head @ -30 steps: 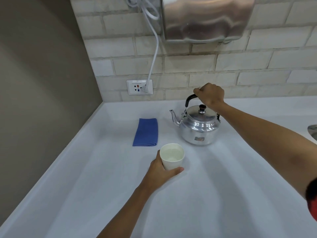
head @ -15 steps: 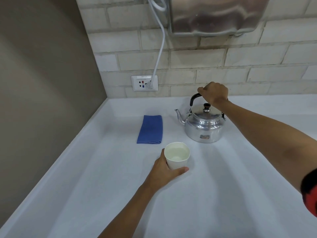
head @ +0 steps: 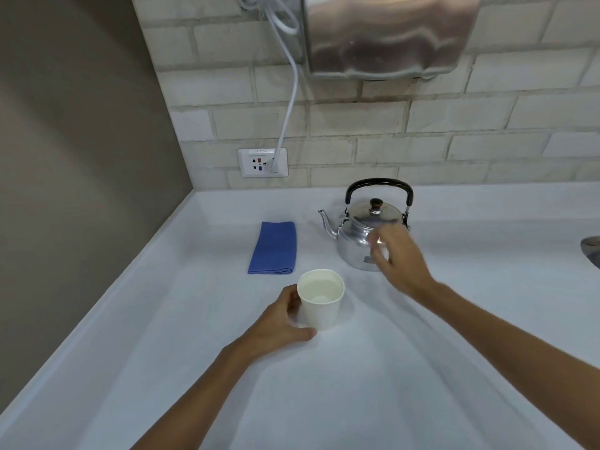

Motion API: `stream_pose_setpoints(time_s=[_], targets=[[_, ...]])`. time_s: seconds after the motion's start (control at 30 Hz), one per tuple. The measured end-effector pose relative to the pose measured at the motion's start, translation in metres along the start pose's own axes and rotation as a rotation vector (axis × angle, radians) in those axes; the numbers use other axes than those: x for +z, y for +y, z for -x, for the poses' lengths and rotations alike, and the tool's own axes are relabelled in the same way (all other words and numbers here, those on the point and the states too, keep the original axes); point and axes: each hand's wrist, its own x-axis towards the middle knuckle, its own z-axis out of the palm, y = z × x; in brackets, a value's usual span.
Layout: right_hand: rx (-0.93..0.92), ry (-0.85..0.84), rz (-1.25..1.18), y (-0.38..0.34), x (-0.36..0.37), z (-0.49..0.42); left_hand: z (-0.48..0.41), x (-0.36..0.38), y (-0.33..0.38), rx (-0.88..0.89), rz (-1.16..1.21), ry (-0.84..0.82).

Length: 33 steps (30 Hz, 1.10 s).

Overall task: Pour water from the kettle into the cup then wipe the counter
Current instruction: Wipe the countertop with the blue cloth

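Note:
A shiny metal kettle (head: 355, 241) with a black handle stands upright on the white counter (head: 357, 384), spout pointing left. My right hand (head: 397, 254) hovers blurred in front of the kettle's right side, fingers apart, holding nothing. A white paper cup (head: 321, 303) with water in it stands in front of the kettle. My left hand (head: 281, 323) wraps around the cup's left side. A folded blue cloth (head: 273, 247) lies flat to the left of the kettle.
A wall socket (head: 262, 162) with a white cable plugged in sits on the brick wall behind. A steel dispenser (head: 386, 34) hangs above the kettle. A brown wall bounds the counter on the left. A metal edge (head: 592, 251) shows at far right.
My right hand has let go of the kettle's handle and dropped toward me, in front of the kettle. The left hand stays on the cup. The view has shifted.

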Motion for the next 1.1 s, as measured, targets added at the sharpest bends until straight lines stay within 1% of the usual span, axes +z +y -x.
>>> stream_pose_setpoints(time_s=[0.07, 0.13, 0.2, 0.3, 0.4, 0.47, 0.57, 0.67, 0.7, 0.8, 0.97, 1.03, 1.1], targets=[[0.096, -0.198, 0.024, 0.001, 0.015, 0.037, 0.008, -0.018, -0.008, 0.010, 0.005, -0.034], [0.148, -0.326, 0.094, 0.001, 0.031, 0.063, 0.014, -0.040, -0.013, -0.005, -0.002, -0.020], [0.153, -0.361, 0.155, -0.002, 0.041, 0.071, 0.015, -0.060, -0.016, -0.009, -0.011, 0.035], [0.201, -0.388, 0.220, -0.005, 0.047, 0.071, 0.002, -0.077, -0.018, 0.027, -0.027, 0.160], [0.227, -0.437, 0.266, -0.004, 0.051, 0.072, -0.027, -0.083, -0.019, 0.009, -0.144, 0.286], [0.237, -0.469, 0.284, -0.003, 0.053, 0.072, -0.052, -0.083, -0.017, -0.023, -0.243, 0.310], [0.249, -0.479, 0.282, -0.002, 0.055, 0.073, -0.088, -0.077, -0.015, -0.035, -0.460, 0.310], [0.258, -0.483, 0.274, -0.001, 0.055, 0.074, -0.123, -0.069, -0.018, -0.079, -0.754, 0.253], [0.262, -0.479, 0.269, -0.002, 0.055, 0.075, -0.134, -0.067, -0.019, -0.095, -0.821, 0.234], [0.264, -0.432, 0.253, -0.005, 0.053, 0.074, -0.162, -0.061, -0.023, -0.142, -0.876, 0.209], [0.254, -0.417, 0.257, -0.005, 0.053, 0.074, -0.184, -0.051, -0.027, -0.152, -0.952, 0.207], [0.255, -0.407, 0.249, -0.006, 0.053, 0.074, -0.181, -0.045, -0.022, -0.128, -0.947, 0.167], [0.254, -0.424, 0.245, -0.006, 0.053, 0.074, -0.169, -0.039, -0.017, -0.056, -0.979, 0.102]])
